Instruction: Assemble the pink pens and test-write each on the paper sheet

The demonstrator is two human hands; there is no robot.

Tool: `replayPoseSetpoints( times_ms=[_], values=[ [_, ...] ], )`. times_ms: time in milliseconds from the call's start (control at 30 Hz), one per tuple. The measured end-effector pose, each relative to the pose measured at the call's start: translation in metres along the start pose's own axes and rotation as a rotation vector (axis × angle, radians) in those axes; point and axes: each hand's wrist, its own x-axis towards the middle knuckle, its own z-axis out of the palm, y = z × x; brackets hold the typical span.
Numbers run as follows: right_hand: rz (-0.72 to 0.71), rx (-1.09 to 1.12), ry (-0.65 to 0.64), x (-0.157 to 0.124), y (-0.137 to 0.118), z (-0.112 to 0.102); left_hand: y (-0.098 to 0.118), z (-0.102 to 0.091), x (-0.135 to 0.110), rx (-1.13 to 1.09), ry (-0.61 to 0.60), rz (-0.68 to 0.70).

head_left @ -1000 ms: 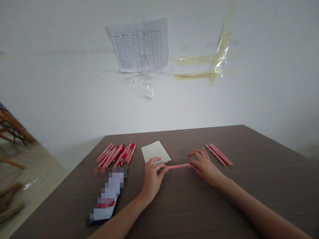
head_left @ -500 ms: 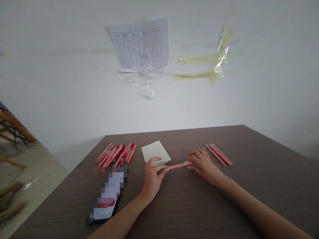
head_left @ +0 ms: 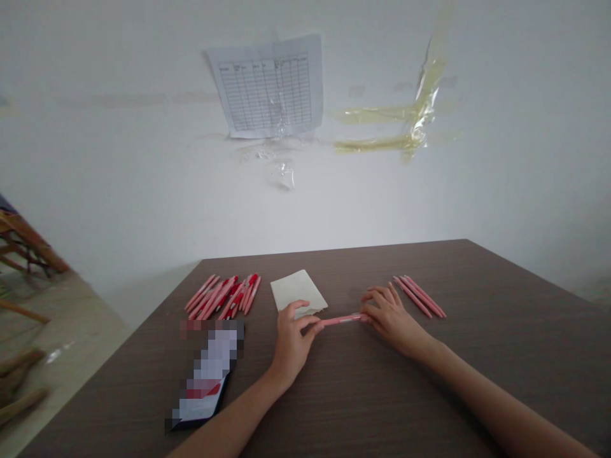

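A pink pen (head_left: 341,319) lies level just above the dark wood table (head_left: 363,394), held at both ends. My left hand (head_left: 291,340) pinches its left end between thumb and forefinger. My right hand (head_left: 391,318) grips its right end with the fingertips, the other fingers spread. A small cream paper pad (head_left: 298,291) lies just behind my left hand.
A heap of several pink and red pens (head_left: 224,296) lies at the back left. Three pink pens (head_left: 420,296) lie in a row to the right of my right hand. A dark flat packet (head_left: 205,375) rests at the front left. A printed sheet (head_left: 270,86) is taped to the wall.
The pen's right end rose a little half a second ago and has come back down level. Both hands stay at its ends.
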Motion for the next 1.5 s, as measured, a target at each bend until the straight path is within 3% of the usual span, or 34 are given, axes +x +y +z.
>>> replayPoseSetpoints(
  times_ms=[900,1200,1500],
  values=[
    [0.024,0.130,-0.075,0.002,-0.004,-0.010,0.004,0.001,0.001,0.029,0.007,-0.006],
    [0.001,0.068,-0.028,0.002,-0.003,-0.006,-0.001,0.004,0.000,0.035,0.018,-0.013],
    [0.013,0.136,-0.105,0.003,-0.003,-0.009,0.007,0.001,-0.001,0.070,0.000,0.058]
  ],
)
